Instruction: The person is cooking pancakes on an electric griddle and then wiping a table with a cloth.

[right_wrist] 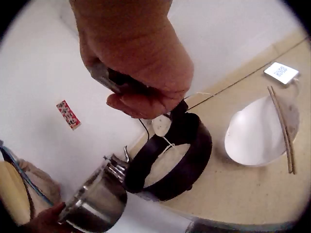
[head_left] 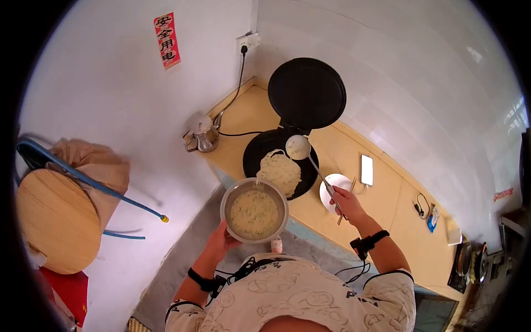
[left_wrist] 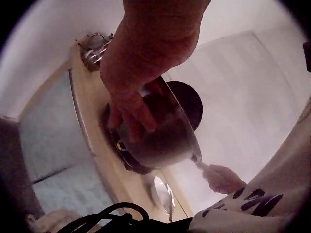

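Pale batter (head_left: 281, 172) is lying in an uneven patch on the round black griddle (head_left: 254, 148), which is sitting on a wooden counter (head_left: 381, 207), its round lid (head_left: 307, 93) standing open on the far side. A ladle (head_left: 298, 148) is hovering over the far right part of the griddle, and a thin strand of batter is hanging below it in the right wrist view. The person's right hand (head_left: 347, 203) is gripping the ladle's handle, fingers curled closely around it. The left hand (head_left: 221, 242) is holding a metal bowl (right_wrist: 102, 201) by its near left side, fingers spread against the outer wall. The bowl is overlapping the griddle's near edge from above, and more batter with green flecks is filling its bottom.

Right of the griddle, a white dish (head_left: 327, 193) is resting with chopsticks (right_wrist: 282, 128) across its right side; a phone (head_left: 366, 170) is lying farther right. On the far left, a shiny kettle (head_left: 206, 138) is standing near the wall, and a cable is running to a socket (head_left: 247, 41). A round wooden board (head_left: 58, 221) is leaning at the left.
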Motion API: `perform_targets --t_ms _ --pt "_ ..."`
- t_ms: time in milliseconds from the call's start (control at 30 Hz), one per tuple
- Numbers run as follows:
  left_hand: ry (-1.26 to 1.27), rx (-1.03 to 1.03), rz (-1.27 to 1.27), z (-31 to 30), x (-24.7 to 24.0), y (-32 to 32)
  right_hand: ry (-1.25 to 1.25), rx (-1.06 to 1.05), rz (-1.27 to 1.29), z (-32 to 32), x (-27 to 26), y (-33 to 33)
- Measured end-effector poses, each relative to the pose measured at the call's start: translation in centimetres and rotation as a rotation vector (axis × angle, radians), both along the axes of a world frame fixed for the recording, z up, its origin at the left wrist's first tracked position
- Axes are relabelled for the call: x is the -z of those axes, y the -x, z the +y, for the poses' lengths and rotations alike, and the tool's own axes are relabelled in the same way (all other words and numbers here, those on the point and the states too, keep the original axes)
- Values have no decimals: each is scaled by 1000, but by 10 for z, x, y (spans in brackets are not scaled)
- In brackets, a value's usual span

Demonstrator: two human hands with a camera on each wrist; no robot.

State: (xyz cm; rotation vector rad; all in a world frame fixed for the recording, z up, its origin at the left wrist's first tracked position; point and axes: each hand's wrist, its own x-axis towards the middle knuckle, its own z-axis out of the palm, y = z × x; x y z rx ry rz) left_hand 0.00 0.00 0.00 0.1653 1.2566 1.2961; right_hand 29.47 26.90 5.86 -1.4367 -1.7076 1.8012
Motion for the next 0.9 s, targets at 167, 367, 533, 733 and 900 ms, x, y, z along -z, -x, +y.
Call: perform_targets --t_ms 167,367,533,733,900 --pt "-19 -12 -57 24 2 5 289 29 366 -19 -44 -20" --pt "-53 -6 -33 33 -11 -1 92 -178 162 -75 -88 -35" --pt "-40 97 -17 42 -7 6 -897 -486 -200 -110 -81 -43" --pt "-68 259 -23 44 -26 -17 -1144 -474 -449 -137 -76 -71" --pt "-112 395 0 60 -17 -45 -1264 -358 -439 -121 -62 -108"
